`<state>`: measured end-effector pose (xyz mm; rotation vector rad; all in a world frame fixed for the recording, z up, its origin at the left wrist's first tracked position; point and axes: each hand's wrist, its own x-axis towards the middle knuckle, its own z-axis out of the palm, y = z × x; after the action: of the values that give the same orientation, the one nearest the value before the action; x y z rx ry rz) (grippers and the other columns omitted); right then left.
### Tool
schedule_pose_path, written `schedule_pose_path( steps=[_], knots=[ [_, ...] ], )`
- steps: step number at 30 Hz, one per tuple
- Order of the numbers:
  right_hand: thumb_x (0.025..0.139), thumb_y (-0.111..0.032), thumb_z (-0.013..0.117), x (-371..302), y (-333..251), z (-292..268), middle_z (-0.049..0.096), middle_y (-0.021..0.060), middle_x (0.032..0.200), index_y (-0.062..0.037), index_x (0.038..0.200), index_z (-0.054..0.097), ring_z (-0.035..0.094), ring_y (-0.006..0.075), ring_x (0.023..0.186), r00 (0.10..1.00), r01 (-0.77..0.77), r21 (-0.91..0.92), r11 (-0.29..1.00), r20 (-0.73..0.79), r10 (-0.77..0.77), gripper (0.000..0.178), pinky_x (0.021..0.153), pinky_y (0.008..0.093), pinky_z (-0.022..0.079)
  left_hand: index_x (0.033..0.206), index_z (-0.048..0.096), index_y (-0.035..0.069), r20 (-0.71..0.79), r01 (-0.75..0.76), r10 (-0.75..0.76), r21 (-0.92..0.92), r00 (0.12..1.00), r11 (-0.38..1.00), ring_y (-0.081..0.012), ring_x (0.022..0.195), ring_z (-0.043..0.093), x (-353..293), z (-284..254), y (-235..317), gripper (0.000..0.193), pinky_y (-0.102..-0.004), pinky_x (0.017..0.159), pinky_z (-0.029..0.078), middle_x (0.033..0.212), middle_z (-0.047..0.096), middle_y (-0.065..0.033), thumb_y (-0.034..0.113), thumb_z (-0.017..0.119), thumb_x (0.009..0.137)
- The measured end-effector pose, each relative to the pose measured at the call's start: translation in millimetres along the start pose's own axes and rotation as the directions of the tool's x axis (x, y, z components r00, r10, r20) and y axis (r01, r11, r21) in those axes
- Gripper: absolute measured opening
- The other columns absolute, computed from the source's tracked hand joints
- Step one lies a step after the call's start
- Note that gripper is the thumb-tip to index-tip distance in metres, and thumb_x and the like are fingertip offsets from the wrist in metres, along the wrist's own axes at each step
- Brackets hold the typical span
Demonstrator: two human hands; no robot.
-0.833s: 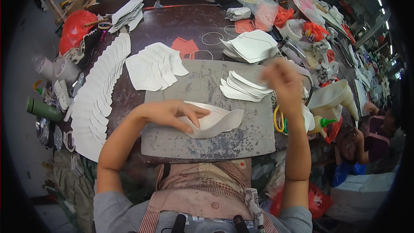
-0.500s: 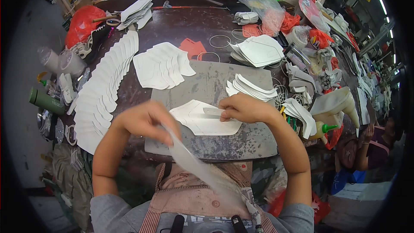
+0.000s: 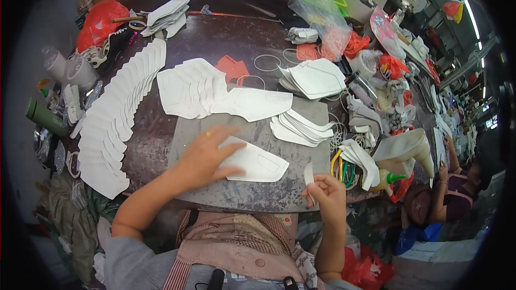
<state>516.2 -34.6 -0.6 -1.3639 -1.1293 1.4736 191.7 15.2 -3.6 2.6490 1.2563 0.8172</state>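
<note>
On the worn grey board [image 3: 209, 193] before me lies a flat white cut piece [image 3: 263, 162] with a small outlined shape drawn on it. My left hand [image 3: 204, 156] is over its left end, fingers spread. To the right, near the board's front edge, my right hand [image 3: 329, 196] pinches a small narrow white strip [image 3: 309, 177]. Just beyond the left hand is a group of overlapping white pieces [image 3: 188, 88], and another white piece [image 3: 255, 103] lies at its right end. A stack of curved white pieces [image 3: 298, 129] rests on the board's right part.
A long fanned row of white pieces [image 3: 110, 129] curves along the left. Another white stack [image 3: 317, 78] lies beyond the board. At right stand a pale bottle with a green tip [image 3: 388, 179] and yellow-handled scissors [image 3: 335, 164]. A green flask [image 3: 45, 117] is far left; another person [image 3: 457, 193] sits far right.
My left hand has let go of a white piece and is spread over the one on the board. A white piece now extends the overlapping group. My right hand moved right and nearer with the strip.
</note>
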Motion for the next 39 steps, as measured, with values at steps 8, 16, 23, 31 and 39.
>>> schedule_pose_path(
  steps=[8,16,23,31,39],
  knots=[
    [0.098,-0.012,0.061,32.4,49.9,-17.4,0.066,0.0120,0.081,-0.0014,0.104,0.058,0.058,0.0147,0.061,0.990,0.129,0.511,0.850,-0.117,-0.079,0.012,0.056,0.0268,0.048,0.104,0.067,0.001,0.005,-0.321,0.321,0.033,0.947,0.947,-0.0268,0.103,0.068,-29.2,20.4,-1.5,0.028,-0.0350,0.084,0.058,0.109,0.068,-0.0103,0.018,0.071,0.082],
    [0.093,-0.006,0.067,9.8,-12.4,-19.9,0.070,0.0099,0.087,0.0007,0.114,0.065,0.063,0.0147,0.066,0.998,0.064,0.220,0.973,-0.043,-0.056,0.022,0.062,0.0263,0.051,0.105,0.070,0.001,0.025,-0.167,0.166,0.046,0.986,0.985,-0.0272,0.106,0.069,-65.5,12.2,44.8,0.030,-0.0361,0.084,0.058,0.111,0.069,-0.0132,0.016,0.077,0.080],
    [0.087,-0.017,0.075,18.8,-35.3,93.0,0.066,0.0089,0.067,0.0010,0.090,0.072,0.058,0.0120,0.057,0.888,0.111,-0.497,0.860,0.439,0.139,0.018,0.056,0.0281,0.046,0.136,0.046,0.002,-0.006,0.161,-0.163,-0.142,0.987,0.977,-0.0348,0.126,0.056,-107.4,13.7,61.0,0.069,-0.0504,0.104,0.043,0.134,0.061,-0.0158,0.028,0.079,0.081],
    [0.087,-0.013,0.077,42.7,-2.0,108.1,0.061,-0.0019,0.066,0.0028,0.088,0.073,0.048,0.0011,0.059,0.862,0.034,-0.527,0.849,0.445,0.242,0.016,0.051,0.0206,0.037,0.139,0.038,0.000,-0.006,0.239,-0.246,-0.217,0.969,0.947,-0.0334,0.129,0.054,-124.6,27.4,55.0,0.078,-0.0493,0.106,0.043,0.137,0.061,-0.0124,0.024,0.081,0.079],
    [0.086,-0.014,0.076,42.9,-15.6,116.6,0.062,0.0030,0.061,0.0045,0.087,0.074,0.050,0.0053,0.056,0.854,-0.099,-0.601,0.793,0.358,0.377,0.018,0.053,0.0240,0.041,0.147,0.018,-0.001,-0.028,0.261,-0.277,-0.248,0.961,0.933,-0.0361,0.132,0.052,-128.5,33.2,57.5,0.089,-0.0506,0.108,0.039,0.136,0.061,-0.0154,0.021,0.078,0.084]
  ],
)
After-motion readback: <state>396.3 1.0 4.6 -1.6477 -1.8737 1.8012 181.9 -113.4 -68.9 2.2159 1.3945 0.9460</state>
